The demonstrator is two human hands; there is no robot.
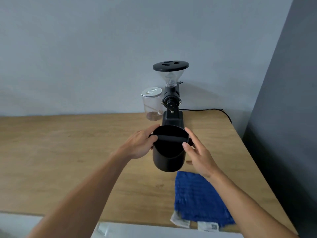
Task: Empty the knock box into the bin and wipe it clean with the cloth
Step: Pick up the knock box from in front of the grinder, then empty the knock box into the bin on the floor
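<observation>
Wooden table point(68, 152) fills the lower half of the frame, light grain, bare on its left side. Plain grey-blue wall point(85, 48) behind it; darker grey wall panel point(283, 117) runs down the right edge. Black knock box point(169, 152) sits at frame centre, upright, rubber bar across its open top. Left hand point(140, 145) wraps its left side, fingers closed on the rim and bar end. Right hand point(199, 155) is on its right side, fingers spread, thumb touching the rim (firm grip or not, cannot tell). Blue cloth point(199, 198) lies flat lower right, just below the box. Black coffee grinder point(171, 93) stands right behind the box, clear jar point(151, 105) beside it on its left, black cable point(214, 110) trailing right. White surface point(154, 231) at bottom edge.
</observation>
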